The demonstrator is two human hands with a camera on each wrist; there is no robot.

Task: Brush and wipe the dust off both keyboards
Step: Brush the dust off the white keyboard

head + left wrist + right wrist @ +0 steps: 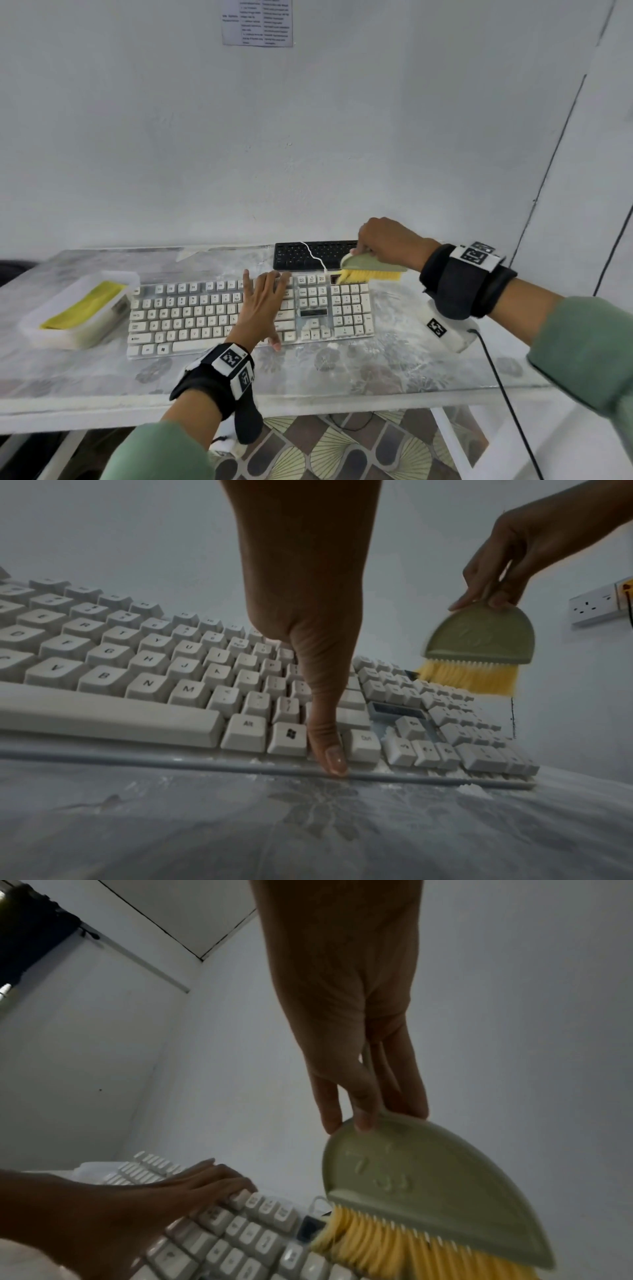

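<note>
The white keyboard lies in the middle of the table, its long side running from nine to three o'clock in the head view. The black keyboard sits just behind it at about one o'clock, against the wall, with a thin white cable trailing across its keys.

The brush stands over the white keyboard's far right corner, above the number pad, its yellow bristles touching or just skimming the top row there. The right hand pinches the top of the brush's pale green back between thumb and fingertips, a light hold rather than a full wrap. The left hand lies flat with fingers spread on the keys right of centre, thumb tip down at the front edge, bracing the board and gripping nothing.

At nine o'clock of the white keyboard a clear tray holds a yellow cloth. White powder dusts the table and gathers by the arrow keys.

The risks, as I judge them: the light pinch could let the brush twist or slip on a firm stroke; strokes toward twelve o'clock would throw dust onto the black keyboard; the bristles could snag the cable.
</note>
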